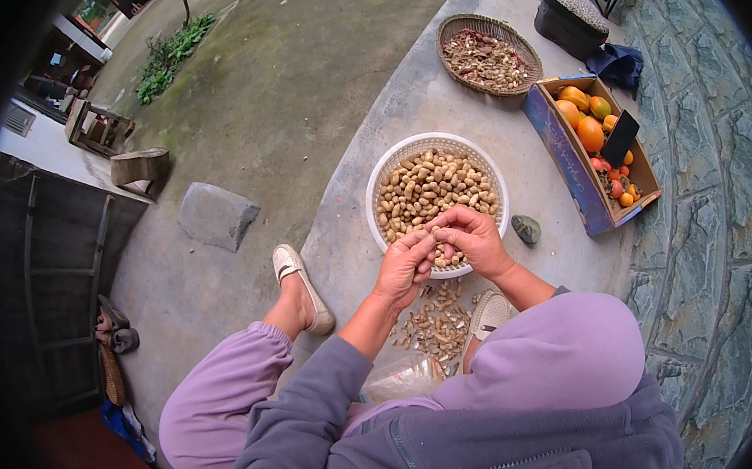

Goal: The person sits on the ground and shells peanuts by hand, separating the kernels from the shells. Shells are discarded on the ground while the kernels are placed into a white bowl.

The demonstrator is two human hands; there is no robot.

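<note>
A white plastic basket (381, 163) with a perforated wall stands before me, holding many unshelled peanuts (428, 186). Above its near edge my left hand (407, 263) and my right hand (474, 238) meet at the fingertips. Between them is a small pale peanut (436, 231), mostly covered by the fingers. Both thumbs and forefingers press on it. Broken peanut shells (438, 324) lie scattered on the concrete below the basket, between my feet. A clear plastic bag (402, 380) lies nearer to me, partly hidden by my leg and sleeve.
A woven basket (489, 59) of shells and reddish skins sits beyond. Right of it, a cardboard box (567, 163) holds persimmons (590, 133), smaller red fruit and a black phone (620, 139). A stone (525, 229) lies beside the white basket. Left stands a concrete block (217, 215).
</note>
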